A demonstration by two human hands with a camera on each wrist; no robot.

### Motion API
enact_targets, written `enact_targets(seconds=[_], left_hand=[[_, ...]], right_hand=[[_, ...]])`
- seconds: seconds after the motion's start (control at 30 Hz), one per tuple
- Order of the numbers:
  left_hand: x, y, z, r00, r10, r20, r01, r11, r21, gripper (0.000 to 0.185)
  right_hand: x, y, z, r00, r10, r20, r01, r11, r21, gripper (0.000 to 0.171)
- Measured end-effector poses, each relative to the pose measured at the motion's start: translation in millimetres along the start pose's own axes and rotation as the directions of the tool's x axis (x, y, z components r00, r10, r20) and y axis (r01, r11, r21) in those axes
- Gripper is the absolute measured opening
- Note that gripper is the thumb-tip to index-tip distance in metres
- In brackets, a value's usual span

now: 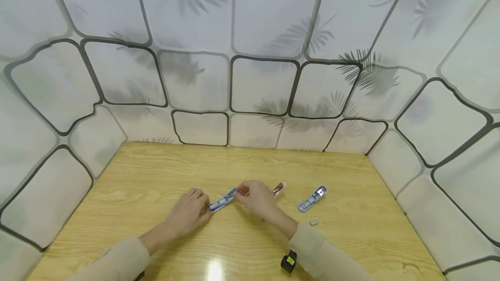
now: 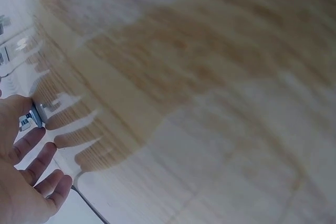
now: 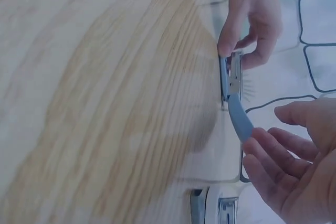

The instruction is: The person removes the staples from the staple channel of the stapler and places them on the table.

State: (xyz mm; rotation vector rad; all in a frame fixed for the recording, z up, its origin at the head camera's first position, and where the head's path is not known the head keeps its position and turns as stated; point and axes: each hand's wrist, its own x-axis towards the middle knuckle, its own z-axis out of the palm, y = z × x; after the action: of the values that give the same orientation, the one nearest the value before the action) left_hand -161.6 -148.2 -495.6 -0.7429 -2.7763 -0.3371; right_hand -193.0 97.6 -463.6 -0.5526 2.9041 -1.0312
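A blue stapler point(image 1: 222, 201) lies opened out lengthwise over the table, its metal magazine showing. My left hand point(image 1: 187, 211) pinches its near left end between thumb and fingers. In the left wrist view only a small part of that stapler end point(image 2: 35, 115) shows between the thumb and index finger. At the far end is my right hand point(image 1: 258, 198). Seen from the right wrist, its fingertips touch the blue swung-out cover point(image 3: 240, 119), while the thumb stands apart from it and the fingers are loosely extended.
A brown stapler point(image 1: 279, 188) lies partly hidden behind the right hand. Further right is a second blue stapler point(image 1: 312, 198), with a small grey block point(image 1: 314, 222) nearer me. A black object with a yellow patch point(image 1: 289, 261) is by the right sleeve. Patterned fabric walls point(image 1: 258, 129) enclose the table point(image 1: 175, 164).
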Motion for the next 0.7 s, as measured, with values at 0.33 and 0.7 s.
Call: enact_targets(seconds=[0.33, 0.7], left_hand=[[0.5, -0.3, -1.3, 1.000, -0.021, 0.021, 0.021, 1.000, -0.012, 0.022], [-0.2, -4.0, 2.3, 1.000, 0.010, -0.024, -0.010, 1.000, -0.014, 0.024]], right_hand=[[5, -5, 17, 0.986, 0.132, 0.100, -0.161, 0.906, 0.391, 0.014], [8, -22, 38, 0.979, 0.157, 0.132, -0.201, 0.861, 0.466, 0.011]])
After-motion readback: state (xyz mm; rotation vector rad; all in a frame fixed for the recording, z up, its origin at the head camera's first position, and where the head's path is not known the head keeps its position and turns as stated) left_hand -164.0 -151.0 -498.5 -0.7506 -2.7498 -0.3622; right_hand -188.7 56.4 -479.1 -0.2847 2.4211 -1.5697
